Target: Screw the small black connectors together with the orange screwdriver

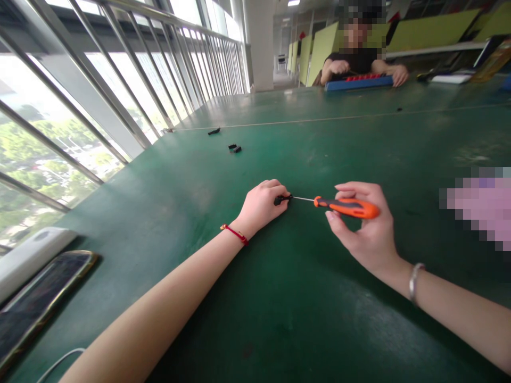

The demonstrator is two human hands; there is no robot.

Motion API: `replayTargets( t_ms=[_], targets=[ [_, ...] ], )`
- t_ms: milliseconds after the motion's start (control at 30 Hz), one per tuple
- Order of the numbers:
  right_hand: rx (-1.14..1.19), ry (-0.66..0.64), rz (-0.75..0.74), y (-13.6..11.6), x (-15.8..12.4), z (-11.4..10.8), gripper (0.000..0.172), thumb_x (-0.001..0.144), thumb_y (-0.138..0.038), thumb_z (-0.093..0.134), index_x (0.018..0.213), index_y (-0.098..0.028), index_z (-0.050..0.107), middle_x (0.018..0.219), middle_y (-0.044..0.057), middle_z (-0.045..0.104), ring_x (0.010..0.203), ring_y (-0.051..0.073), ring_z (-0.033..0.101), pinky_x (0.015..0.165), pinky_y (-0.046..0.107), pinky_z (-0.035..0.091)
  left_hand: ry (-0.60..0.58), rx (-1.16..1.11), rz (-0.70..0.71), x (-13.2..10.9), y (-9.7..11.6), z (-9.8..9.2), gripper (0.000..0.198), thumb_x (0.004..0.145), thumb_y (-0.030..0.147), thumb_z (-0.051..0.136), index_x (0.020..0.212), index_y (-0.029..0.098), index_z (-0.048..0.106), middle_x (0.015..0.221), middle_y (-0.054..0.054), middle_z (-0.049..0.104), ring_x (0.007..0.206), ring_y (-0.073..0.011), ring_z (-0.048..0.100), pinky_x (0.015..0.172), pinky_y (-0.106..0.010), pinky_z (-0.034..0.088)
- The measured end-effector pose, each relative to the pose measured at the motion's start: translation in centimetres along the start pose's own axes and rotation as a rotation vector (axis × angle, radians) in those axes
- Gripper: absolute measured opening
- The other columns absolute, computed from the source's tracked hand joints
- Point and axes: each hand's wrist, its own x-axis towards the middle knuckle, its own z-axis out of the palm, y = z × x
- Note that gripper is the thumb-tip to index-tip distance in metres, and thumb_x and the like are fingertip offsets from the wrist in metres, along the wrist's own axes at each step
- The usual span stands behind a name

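My left hand (pixel 261 205) rests on the green table (pixel 279 298) with its fingers curled round a small black part (pixel 281 199), pinning it to the surface. My right hand (pixel 361 226) grips an orange-handled screwdriver (pixel 345 207) lying nearly level. The thin metal shaft points left and its tip meets the black part. A red string bracelet sits on my left wrist, a silver bangle on my right.
Several small black parts (pixel 235 148) lie further back on the table, one more (pixel 214 131) beyond them. A phone (pixel 38 300) and a white device (pixel 30 258) sit at the near left edge by the window railing. Across the table a person's hands rest at a blue tray (pixel 358 82).
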Motion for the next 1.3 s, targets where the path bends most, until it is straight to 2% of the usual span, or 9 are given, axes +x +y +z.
replayTargets(
  t_ms=[133, 233, 400, 567, 733, 833, 967, 1133, 1300],
  targets=[
    [-0.036, -0.091, 0.035, -0.05, -0.09, -0.01, 0.013, 0.078, -0.024, 0.062, 0.09, -0.023, 0.057, 0.075, 0.0, 0.061, 0.064, 0.015, 0.059, 0.062, 0.03, 0.049, -0.001, -0.026, -0.03, -0.03, 0.07, -0.05, 0.015, 0.078, 0.019, 0.056, 0.084, 0.019, 0.069, 0.093, -0.001, 0.067, 0.078, -0.0141, 0.062, 0.068, -0.024, 0.048],
    [-0.066, 0.005, -0.018, -0.04, -0.09, -0.05, 0.022, 0.074, -0.021, 0.065, 0.095, -0.023, 0.056, 0.083, 0.002, 0.061, 0.071, 0.017, 0.06, 0.068, 0.032, 0.049, -0.006, -0.046, -0.032, 0.0, 0.05, -0.05, 0.014, 0.077, 0.018, 0.055, 0.083, 0.019, 0.068, 0.092, -0.002, 0.067, 0.078, -0.0141, 0.062, 0.069, -0.024, 0.049],
    [-0.067, -0.11, 0.019, -0.15, -0.01, -0.03, 0.015, 0.078, -0.024, 0.062, 0.092, -0.024, 0.056, 0.063, -0.002, 0.057, 0.066, 0.018, 0.059, 0.065, 0.034, 0.048, -0.01, -0.066, -0.03, 0.06, -0.07, 0.05, 0.015, 0.074, 0.015, 0.055, 0.083, 0.018, 0.067, 0.092, -0.002, 0.066, 0.08, -0.0145, 0.062, 0.071, -0.024, 0.049],
    [0.03, -0.036, -0.006, -0.21, -0.06, 0.07, 0.038, 0.075, -0.021, 0.063, 0.11, -0.024, 0.05, 0.075, 0.001, 0.058, 0.068, 0.017, 0.059, 0.066, 0.033, 0.05, -0.014, -0.078, -0.022, 0.03, -0.18, 0.15, 0.015, 0.074, 0.015, 0.054, 0.084, 0.018, 0.066, 0.09, -0.002, 0.065, 0.08, -0.0142, 0.061, 0.07, -0.024, 0.049],
    [-0.09, -0.141, 0.018, -0.26, -0.2, -0.01, 0.01, 0.079, -0.025, 0.061, 0.088, -0.023, 0.058, 0.067, -0.001, 0.06, 0.063, 0.016, 0.059, 0.066, 0.034, 0.046, -0.011, -0.089, -0.014, 0.11, -0.21, 0.13, 0.013, 0.075, 0.015, 0.054, 0.084, 0.017, 0.063, 0.086, -0.002, 0.063, 0.077, -0.0139, 0.059, 0.068, -0.024, 0.048],
    [-0.079, -0.117, 0.053, -0.2, -0.23, 0.0, 0.015, 0.078, -0.024, 0.061, 0.093, -0.023, 0.058, 0.067, -0.001, 0.06, 0.065, 0.017, 0.059, 0.067, 0.033, 0.046, -0.001, -0.105, -0.036, 0.17, -0.28, 0.16, 0.008, 0.074, 0.016, 0.055, 0.08, 0.017, 0.06, 0.082, -0.002, 0.062, 0.074, -0.0137, 0.058, 0.065, -0.024, 0.047],
    [-0.046, -0.069, 0.085, 0.09, -0.23, -0.01, 0.023, 0.076, -0.023, 0.062, 0.098, -0.022, 0.056, 0.077, 0.001, 0.059, 0.072, 0.017, 0.057, 0.069, 0.032, 0.047, 0.003, -0.136, -0.048, 0.21, -0.36, 0.16, 0.005, 0.073, 0.016, 0.056, 0.078, 0.017, 0.059, 0.08, -0.001, 0.062, 0.073, -0.0135, 0.058, 0.065, -0.024, 0.047],
    [-0.028, -0.141, 0.093, -0.19, -0.05, -0.05, 0.015, 0.081, -0.027, 0.059, 0.094, -0.023, 0.055, 0.06, -0.003, 0.052, 0.057, 0.014, 0.054, 0.061, 0.031, 0.046, -0.003, -0.155, -0.031, 0.23, -0.46, 0.09, 0.005, 0.071, 0.013, 0.056, 0.075, 0.016, 0.058, 0.08, -0.001, 0.061, 0.073, -0.0133, 0.058, 0.066, -0.024, 0.048],
    [-0.013, 0.026, 0.006, -0.51, 0.19, 0.08, 0.024, 0.077, -0.023, 0.061, 0.099, -0.025, 0.051, 0.074, 0.0, 0.055, 0.067, 0.016, 0.058, 0.066, 0.032, 0.05, -0.007, -0.165, -0.028, 0.23, -0.59, 0.13, 0.005, 0.071, 0.014, 0.056, 0.075, 0.016, 0.057, 0.081, -0.002, 0.061, 0.074, -0.0134, 0.058, 0.066, -0.024, 0.049]
  ],
)
